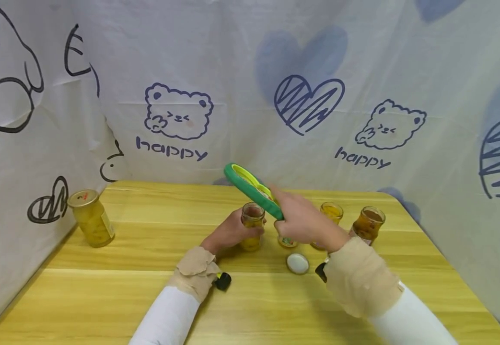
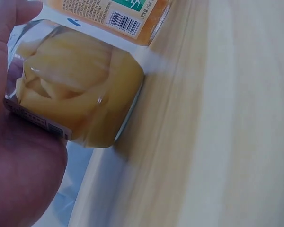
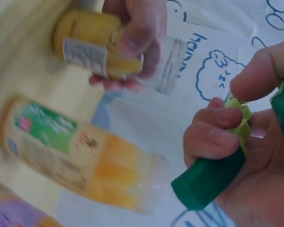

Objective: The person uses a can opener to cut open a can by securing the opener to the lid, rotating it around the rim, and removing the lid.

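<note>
My left hand [image 1: 231,231] grips a lidless glass jar [image 1: 251,221] of yellow fruit pieces, its fingers and thumb round the side. The left wrist view shows this jar's base [image 2: 104,104] close to the wooden tabletop. In my right hand [image 1: 303,218] is a green jar opener [image 1: 250,188] with a yellow inner edge, raised beside and above the jar's mouth. The fingers [image 3: 213,137] curl round its handle in the right wrist view. A round lid [image 1: 297,263] lies pale side up on the table in front of the jars.
Right of the held jar stands an orange-filled labelled jar [image 3: 80,151], partly hidden by my right hand in the head view. Farther right are another yellow jar [image 1: 331,211] and a brown jar [image 1: 367,226]. A lidded fruit jar [image 1: 91,219] stands at the left edge.
</note>
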A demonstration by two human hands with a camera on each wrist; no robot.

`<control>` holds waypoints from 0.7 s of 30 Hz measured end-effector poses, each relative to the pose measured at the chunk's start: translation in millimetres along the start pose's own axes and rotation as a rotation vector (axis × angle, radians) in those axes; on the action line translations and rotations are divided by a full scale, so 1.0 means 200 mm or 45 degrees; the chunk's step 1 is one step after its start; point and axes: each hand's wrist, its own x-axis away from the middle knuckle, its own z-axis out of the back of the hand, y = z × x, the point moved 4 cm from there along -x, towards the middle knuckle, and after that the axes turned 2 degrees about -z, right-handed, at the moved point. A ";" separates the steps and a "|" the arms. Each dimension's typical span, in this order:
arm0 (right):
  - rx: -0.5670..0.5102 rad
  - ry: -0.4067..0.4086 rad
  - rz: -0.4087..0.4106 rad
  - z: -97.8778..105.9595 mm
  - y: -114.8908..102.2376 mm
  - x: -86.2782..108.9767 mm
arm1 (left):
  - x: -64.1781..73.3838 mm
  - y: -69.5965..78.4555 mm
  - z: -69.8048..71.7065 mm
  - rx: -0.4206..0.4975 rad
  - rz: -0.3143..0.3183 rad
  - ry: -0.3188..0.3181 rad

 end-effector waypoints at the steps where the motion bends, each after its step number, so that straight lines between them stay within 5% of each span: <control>1: -0.044 -0.001 -0.004 -0.01 0.01 0.01 | 0.00 0.00 0.00 -0.005 -0.002 0.003; 6: -0.304 0.018 -0.031 -0.08 0.05 0.05 | 0.00 0.00 0.00 0.030 0.022 0.053; 14: -1.112 -0.099 -0.068 -0.19 0.10 0.12 | -0.01 0.01 -0.01 0.018 0.054 0.113; 21: -1.448 -0.113 -0.019 -0.24 0.11 0.17 | -0.01 0.01 0.00 -0.003 0.031 0.153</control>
